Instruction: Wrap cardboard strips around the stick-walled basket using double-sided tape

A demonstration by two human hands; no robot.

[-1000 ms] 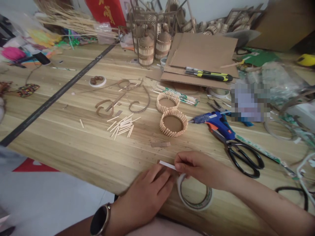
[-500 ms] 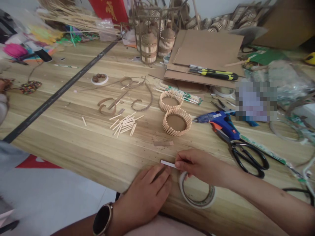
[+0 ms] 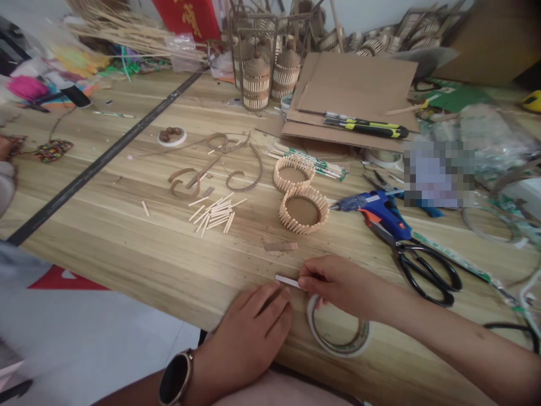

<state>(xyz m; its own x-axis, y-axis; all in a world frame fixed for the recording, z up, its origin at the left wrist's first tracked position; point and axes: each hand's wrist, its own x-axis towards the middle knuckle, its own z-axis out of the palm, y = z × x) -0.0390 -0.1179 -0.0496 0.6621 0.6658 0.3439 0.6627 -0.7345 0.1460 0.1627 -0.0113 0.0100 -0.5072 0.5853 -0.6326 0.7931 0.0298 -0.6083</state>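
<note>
My right hand (image 3: 333,285) pinches a narrow white strip (image 3: 287,281) between thumb and forefinger; what the strip is made of I cannot make out. Its free end points left, over the fingertips of my left hand (image 3: 257,321). That left hand lies palm down at the table's front edge with its fingers stretched out; anything beneath them is hidden. A roll of tape (image 3: 338,332) lies just below my right hand, which partly covers its top. Farther back, a short brown cardboard strip (image 3: 281,246) rests on the wood.
Two round stick-walled cups (image 3: 304,211) stand beyond my hands, with a pile of small sticks (image 3: 215,214) to their left. At right lie a blue glue gun (image 3: 380,206) and black scissors (image 3: 429,273). A utility knife (image 3: 372,127) rests on cardboard sheets (image 3: 359,84).
My right hand and the white strip have shifted very slightly left. My left hand has hardly moved, and everything else stays where it was.
</note>
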